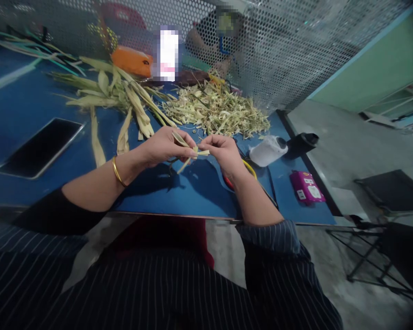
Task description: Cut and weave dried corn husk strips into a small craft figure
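My left hand (163, 146), with a gold bangle at the wrist, pinches several narrow pale strips of corn husk (203, 153) between thumb and fingers. The strips cross, and their ends stick out right and downward. Close against it, my right hand (223, 153) has thumb and fingertips pressed together at the same strips; just what lies between these fingertips is hard to see. Both hands are above the blue table (192, 197). Long dried corn husks (134, 105) lie beyond my left hand, and a heap of shredded husk (220, 110) lies behind both hands.
At right stand a white thread cone (267, 151) and a black thread cone (301, 144), near a purple tissue pack (307, 187). Red-yellow handles (249, 168) lie by my right wrist. A phone (41, 146) lies left. Behind a perforated metal screen (278, 55) sits another person (206, 41).
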Demonstrator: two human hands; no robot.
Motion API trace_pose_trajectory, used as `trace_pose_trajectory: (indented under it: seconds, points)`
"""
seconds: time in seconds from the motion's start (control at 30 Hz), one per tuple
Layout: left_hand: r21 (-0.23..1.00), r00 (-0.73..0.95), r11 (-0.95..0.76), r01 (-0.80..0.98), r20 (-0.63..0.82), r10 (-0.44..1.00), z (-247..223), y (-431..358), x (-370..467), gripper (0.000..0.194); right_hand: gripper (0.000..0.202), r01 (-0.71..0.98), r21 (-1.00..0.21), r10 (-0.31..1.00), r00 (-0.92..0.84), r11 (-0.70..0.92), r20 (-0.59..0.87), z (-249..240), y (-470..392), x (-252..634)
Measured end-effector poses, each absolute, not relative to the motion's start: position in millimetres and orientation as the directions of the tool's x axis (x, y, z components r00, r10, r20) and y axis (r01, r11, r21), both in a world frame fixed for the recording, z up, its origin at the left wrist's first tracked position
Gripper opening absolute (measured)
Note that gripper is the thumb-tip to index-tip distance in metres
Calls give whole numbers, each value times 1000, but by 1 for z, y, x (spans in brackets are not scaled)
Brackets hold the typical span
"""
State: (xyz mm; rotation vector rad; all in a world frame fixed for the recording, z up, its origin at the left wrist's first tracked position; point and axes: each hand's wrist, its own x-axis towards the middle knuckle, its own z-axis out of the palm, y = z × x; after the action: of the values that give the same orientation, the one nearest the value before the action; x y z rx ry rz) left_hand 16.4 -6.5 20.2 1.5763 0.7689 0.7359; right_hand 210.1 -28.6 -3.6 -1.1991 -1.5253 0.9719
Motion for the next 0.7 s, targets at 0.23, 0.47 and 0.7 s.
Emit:
trace_pose_trajectory:
  seconds: [0.23, 0.47, 0.7]
  points:
    - [996, 323, -90, -11, 88, 942, 10, -1, 21, 16, 21, 315, -908, 960, -58, 277, 273, -6, -34, 202]
    - [938, 256, -235, 255, 169, 952, 9, -4, 22, 13, 18, 541, -530, 742, -317, 653, 590, 0, -43, 200]
    - [945, 564, -229, 234, 60, 823, 14, -5, 18, 13, 17, 407, -811, 905, -120, 420, 408, -3, -30, 212]
